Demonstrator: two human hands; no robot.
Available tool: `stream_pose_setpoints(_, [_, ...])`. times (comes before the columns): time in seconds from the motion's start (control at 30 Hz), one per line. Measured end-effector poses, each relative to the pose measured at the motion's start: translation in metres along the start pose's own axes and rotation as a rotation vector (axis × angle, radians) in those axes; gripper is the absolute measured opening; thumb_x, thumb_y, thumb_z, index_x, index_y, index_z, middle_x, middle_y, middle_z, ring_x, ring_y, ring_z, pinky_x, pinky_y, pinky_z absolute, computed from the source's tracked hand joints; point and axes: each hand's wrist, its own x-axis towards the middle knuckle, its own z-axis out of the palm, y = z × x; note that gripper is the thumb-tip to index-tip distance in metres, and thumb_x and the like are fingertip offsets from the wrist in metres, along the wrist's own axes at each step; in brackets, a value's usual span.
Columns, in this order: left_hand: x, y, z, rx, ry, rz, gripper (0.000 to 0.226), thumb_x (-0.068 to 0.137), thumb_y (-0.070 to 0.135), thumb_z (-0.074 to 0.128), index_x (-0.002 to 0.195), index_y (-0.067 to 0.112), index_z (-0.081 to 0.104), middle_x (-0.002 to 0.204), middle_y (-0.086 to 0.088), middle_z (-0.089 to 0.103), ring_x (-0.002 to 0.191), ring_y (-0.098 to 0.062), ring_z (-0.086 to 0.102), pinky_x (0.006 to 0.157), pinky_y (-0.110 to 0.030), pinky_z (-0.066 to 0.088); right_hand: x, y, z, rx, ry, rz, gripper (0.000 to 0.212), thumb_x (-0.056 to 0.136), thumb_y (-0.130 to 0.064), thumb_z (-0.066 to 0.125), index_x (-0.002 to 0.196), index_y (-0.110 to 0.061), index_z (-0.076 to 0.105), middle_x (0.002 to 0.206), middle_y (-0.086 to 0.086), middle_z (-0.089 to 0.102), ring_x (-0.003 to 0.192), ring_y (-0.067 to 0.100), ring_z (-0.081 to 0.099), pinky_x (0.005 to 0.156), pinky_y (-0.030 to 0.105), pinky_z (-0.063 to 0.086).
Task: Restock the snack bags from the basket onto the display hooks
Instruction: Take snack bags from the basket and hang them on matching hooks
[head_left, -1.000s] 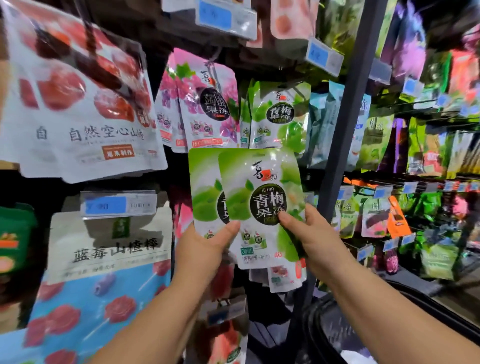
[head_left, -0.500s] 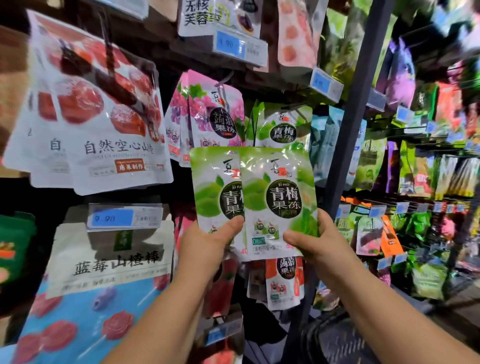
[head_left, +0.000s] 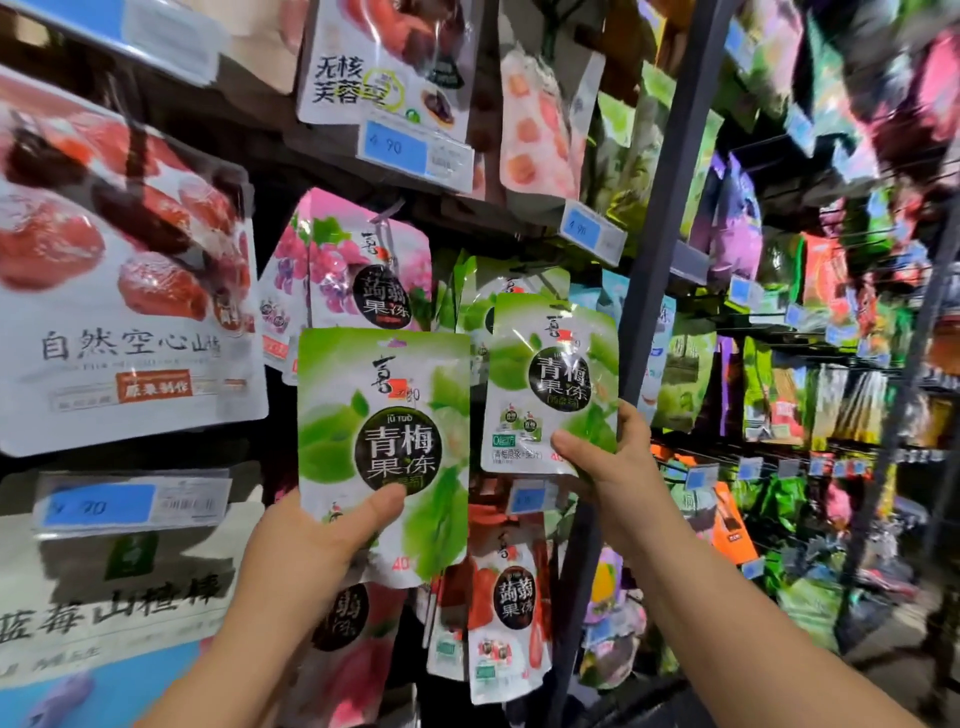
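Two green plum jelly bags are raised before the hook wall. My left hand (head_left: 317, 540) grips the nearer green bag (head_left: 384, 447) by its lower edge, thumb across the front. My right hand (head_left: 608, 457) pinches the second green bag (head_left: 550, 379) at its bottom right corner, held higher and further right. Right behind it, a row of matching green bags (head_left: 467, 296) hangs on a hook. The basket is out of view.
Pink grape jelly bags (head_left: 358, 270) hang left of the green row. A large white hawthorn bag (head_left: 119, 291) hangs at far left. Red jelly bags (head_left: 509, 608) hang below. A dark upright post (head_left: 660, 249) runs beside my right hand. Blue price tags (head_left: 415, 150) jut forward.
The two bags overlapped between both hands; now they are apart. My right hand has carried its bag up and right toward the hanging green row. The view tilted upward.
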Motion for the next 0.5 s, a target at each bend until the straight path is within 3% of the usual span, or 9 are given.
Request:
stream_pose_setpoints(0.1, [0.005,0.003,-0.004,0.001,0.018,-0.012,0.019,0.075,0.026,0.082,0.071,0.018,0.066,0.054,0.005,0.065,0.053,-0.016,0.058,0.049,-0.024,0.051,0.017,-0.006,0.003,-0.01,0.015,-0.024,0.072,0.084,-0.003,0.073,0.139,-0.026,0.034,0.118,0.002,0.063,0.095,0.015,0.07,0.077,0.036,0.059])
stream_pose_setpoints(0.23, [0.016,0.002,-0.014,0.023,0.021,-0.014,0.026,0.058,0.049,0.088,0.066,0.033,0.069,0.062,0.006,0.07,0.063,-0.02,0.062,0.067,-0.038,0.051,0.036,-0.009,0.011,0.013,0.026,-0.045,0.074,0.084,-0.004,0.074,0.142,-0.023,0.033,0.127,0.007,0.061,0.1,0.019,0.07,0.07,0.031,0.06])
stream_pose_setpoints(0.3, [0.018,0.001,-0.017,0.03,0.039,-0.01,0.025,0.058,0.051,0.087,0.063,0.036,0.068,0.06,0.007,0.068,0.061,-0.02,0.061,0.067,-0.038,0.05,0.043,-0.011,0.014,0.02,0.035,-0.051,0.076,0.084,-0.004,0.074,0.144,-0.022,0.031,0.131,0.009,0.06,0.1,0.019,0.071,0.07,0.03,0.06])
stream_pose_setpoints(0.4, [0.019,0.002,-0.018,0.041,0.056,0.017,0.022,0.072,0.037,0.083,0.06,0.032,0.065,0.052,0.008,0.064,0.052,-0.014,0.056,0.061,-0.033,0.045,0.051,-0.013,0.018,0.022,0.055,-0.063,0.076,0.085,-0.004,0.073,0.144,-0.023,0.03,0.129,0.007,0.06,0.093,0.013,0.072,0.066,0.026,0.059])
stream_pose_setpoints(0.5, [0.019,0.005,-0.014,0.01,0.042,-0.002,0.039,0.057,0.044,0.09,0.066,0.017,0.064,0.052,0.007,0.063,0.047,-0.011,0.053,0.057,-0.03,0.043,0.056,-0.014,0.019,0.001,0.074,-0.075,0.076,0.085,-0.005,0.074,0.143,-0.025,0.031,0.128,0.005,0.061,0.1,0.017,0.069,0.079,0.037,0.061])
